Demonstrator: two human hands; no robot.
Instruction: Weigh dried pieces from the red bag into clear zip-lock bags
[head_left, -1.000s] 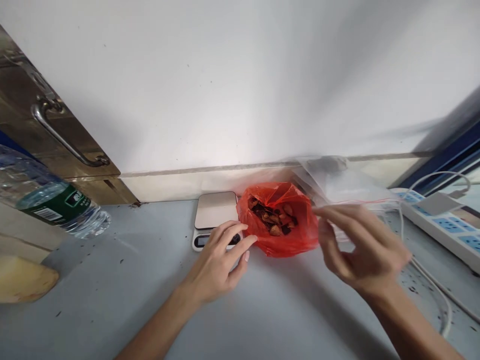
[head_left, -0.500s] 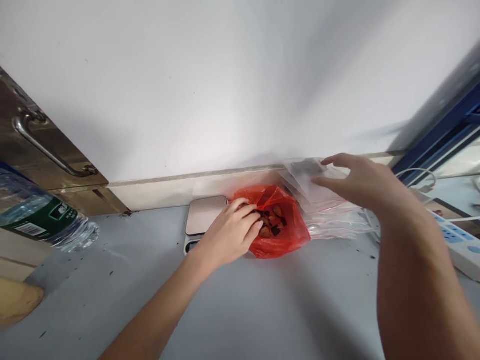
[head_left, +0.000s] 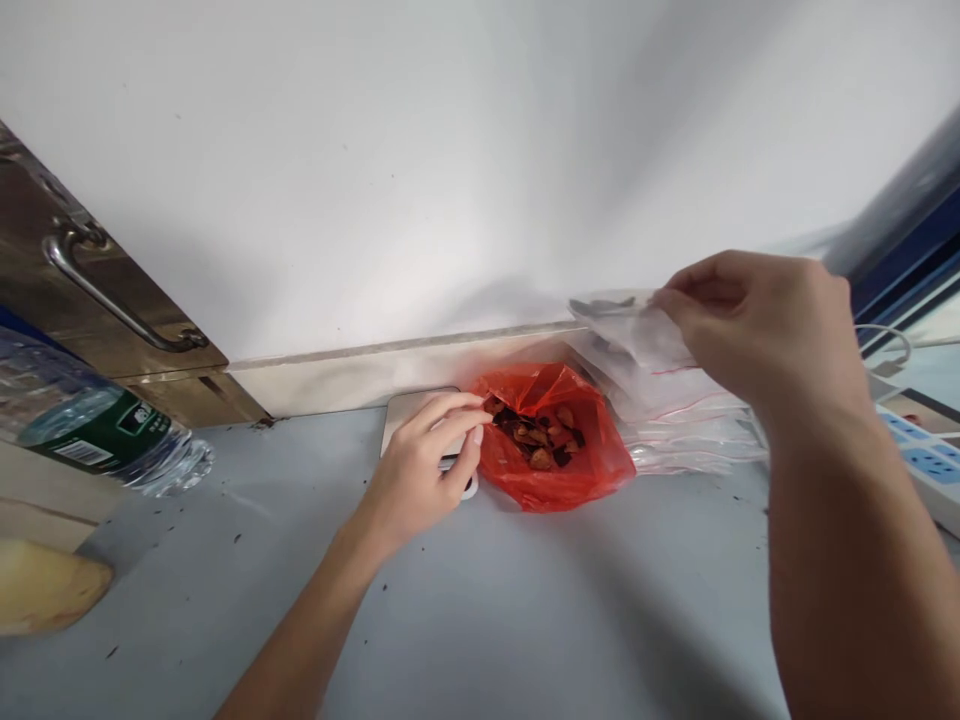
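My right hand (head_left: 750,320) pinches the upper edge of a clear zip-lock bag (head_left: 645,335) between thumb and fingers. Dark pieces show faintly in or behind its clear film. More zip-lock bags (head_left: 697,430) with pink seal lines lie stacked below it. My left hand (head_left: 427,465) has its fingers stretched out and slightly apart, their tips at the left rim of a red plastic bag (head_left: 577,490). Brown and black dried pieces (head_left: 541,440) lie inside that open-mouthed bag. Behind my left hand is a small kitchen scale (head_left: 401,410), partly covered by it.
At the left a water bottle (head_left: 112,430) with a green label appears tilted, above a yellowish rounded object (head_left: 52,590). A metal cabinet handle (head_left: 120,300) projects nearby. On the right lie a white power strip (head_left: 926,465) and cables. A wall (head_left: 450,180) rises behind the grey tabletop (head_left: 525,620).
My left hand has drawn back leftward from the dried pieces to the red bag's rim. My right hand has closed on a zip-lock bag and raised its edge.
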